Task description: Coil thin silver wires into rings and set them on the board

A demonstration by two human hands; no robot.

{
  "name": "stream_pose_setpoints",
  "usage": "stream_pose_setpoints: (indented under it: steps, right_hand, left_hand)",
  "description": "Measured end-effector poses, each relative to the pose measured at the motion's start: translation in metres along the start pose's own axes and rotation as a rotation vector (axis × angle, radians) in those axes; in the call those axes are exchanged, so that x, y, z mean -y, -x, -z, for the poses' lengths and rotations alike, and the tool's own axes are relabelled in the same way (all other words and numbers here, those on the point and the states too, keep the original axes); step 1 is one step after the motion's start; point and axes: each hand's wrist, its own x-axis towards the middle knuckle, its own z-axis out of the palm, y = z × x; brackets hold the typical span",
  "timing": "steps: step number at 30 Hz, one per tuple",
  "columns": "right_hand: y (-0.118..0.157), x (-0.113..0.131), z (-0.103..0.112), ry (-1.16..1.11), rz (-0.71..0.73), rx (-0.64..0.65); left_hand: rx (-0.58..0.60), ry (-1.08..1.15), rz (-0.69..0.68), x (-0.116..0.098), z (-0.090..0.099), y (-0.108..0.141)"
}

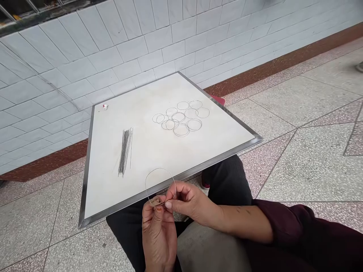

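A thin wire ring stands upright over the table's near edge, its lower part between my hands. My left hand is closed, pinching the ring's bottom, with a small tan coiled piece at its fingertips. My right hand pinches the wire just to the right, its fingertips close to the left ones. On the white table a bundle of dark straight wires lies at the left. Several wire rings, some overlapping, lie flat toward the right.
A small white and red object sits at the table's far left corner. The table has a grey metal rim and stands by a white tiled wall. Something red shows beyond its right edge. My knees are under the near edge.
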Motion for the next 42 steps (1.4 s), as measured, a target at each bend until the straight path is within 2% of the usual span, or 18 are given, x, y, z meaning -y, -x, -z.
stream_pose_setpoints:
  steps: [11, 18, 24, 33, 39, 42]
  right_hand:
    - [0.001, 0.006, 0.006, 0.173, 0.018, 0.04]
    - [-0.004, 0.018, 0.018, 0.353, 0.206, -0.139]
    - [-0.005, 0.025, 0.025, 0.617, 0.398, -0.183]
    - [-0.001, 0.026, 0.021, 0.668, 0.444, -0.217]
    - [-0.002, 0.032, 0.02, 0.61, 0.412, -0.212]
    - [-0.003, 0.033, 0.022, 0.647, 0.441, -0.198]
  left_hand:
    - [-0.074, -0.004, 0.06, -0.003, 0.003, -0.001]
    - [-0.08, -0.077, 0.142, -0.003, 0.005, 0.008]
    - [-0.007, -0.077, 0.18, -0.003, 0.005, 0.012]
    - [-0.051, -0.055, 0.177, -0.005, -0.003, 0.019]
    - [-0.047, -0.04, 0.188, -0.004, 0.003, 0.013]
    - [-0.049, -0.028, 0.202, -0.002, 0.006, 0.011]
